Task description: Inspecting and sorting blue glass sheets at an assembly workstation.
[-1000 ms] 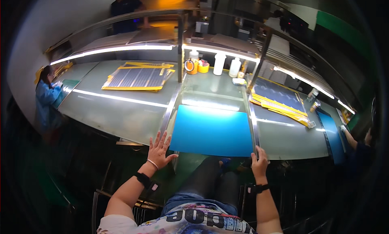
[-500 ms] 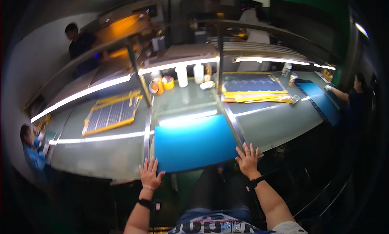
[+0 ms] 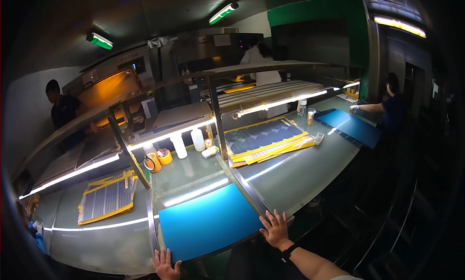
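Note:
A flat, glossy blue panel (image 3: pixel 208 224) lies on the glass-topped bench (image 3: pixel 191 180) in front of me, its near side along the bench's front edge. My left hand (image 3: pixel 165 266) is spread with fingers apart at the panel's near left corner, low in the picture. At the near right corner rests my right hand (image 3: pixel 276 230), palm down, fingers stretched out over the bench edge and metal strip. Neither hand grips anything. The left wrist is cut off by the lower rim; a dark band circles the right wrist.
Yellow-edged patterned sheets (image 3: pixel 271 142) are stacked right, another such stack (image 3: pixel 107 197) left. Tape rolls (image 3: pixel 154 162) and white bottles (image 3: pixel 178 145) stand behind the panel under a lit shelf rail (image 3: pixel 169 133). At right a person (image 3: pixel 393 105) works by another blue panel (image 3: pixel 351 125).
My view has tilted up and turned right, so the bench, panel and both hands appear lower and further left. Both hands stay spread at the panel's near corners.

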Demonstrator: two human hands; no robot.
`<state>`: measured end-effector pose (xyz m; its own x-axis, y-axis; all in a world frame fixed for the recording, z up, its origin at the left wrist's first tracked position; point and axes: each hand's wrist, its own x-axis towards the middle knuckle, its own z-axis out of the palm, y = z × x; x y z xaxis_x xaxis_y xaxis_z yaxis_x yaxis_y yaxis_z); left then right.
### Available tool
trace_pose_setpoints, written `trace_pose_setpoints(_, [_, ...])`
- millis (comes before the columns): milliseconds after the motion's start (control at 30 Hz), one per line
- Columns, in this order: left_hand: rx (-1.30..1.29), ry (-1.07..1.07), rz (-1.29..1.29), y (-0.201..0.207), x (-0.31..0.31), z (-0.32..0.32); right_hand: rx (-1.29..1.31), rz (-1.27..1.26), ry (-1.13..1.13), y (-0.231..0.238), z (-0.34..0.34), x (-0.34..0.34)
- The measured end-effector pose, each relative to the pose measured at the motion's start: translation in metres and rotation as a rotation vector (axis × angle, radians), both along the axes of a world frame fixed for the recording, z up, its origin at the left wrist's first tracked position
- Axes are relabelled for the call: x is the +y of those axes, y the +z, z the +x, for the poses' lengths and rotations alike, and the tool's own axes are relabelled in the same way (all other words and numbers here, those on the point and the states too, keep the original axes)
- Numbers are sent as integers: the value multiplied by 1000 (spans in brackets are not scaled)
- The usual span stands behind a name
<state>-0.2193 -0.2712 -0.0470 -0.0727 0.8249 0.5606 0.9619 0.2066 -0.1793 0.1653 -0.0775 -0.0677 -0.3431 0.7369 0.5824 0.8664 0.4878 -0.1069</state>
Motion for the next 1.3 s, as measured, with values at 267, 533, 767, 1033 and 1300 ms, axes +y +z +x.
trace_pose_setpoints(267, [-482, 83, -55, 6, 3, 11, 27, 1, 2, -2, -1, 4])
trace_pose_setpoints(533, [-486, 82, -51, 3, 4, 11, 50, -9, 7, -2, 0, 2])
trace_pose_setpoints(767, [-494, 93, -56, 6, 3, 12, 66, -10, 6, -1, -2, 2])
trace_pose_setpoints(1033, [-486, 93, -53, 7, 3, 13, 60, 0, 3, -1, -1, 1])
trace_pose_setpoints(1300, [-465, 87, -44, 0, 5, 10, 83, -3, 8, -2, 0, 1])
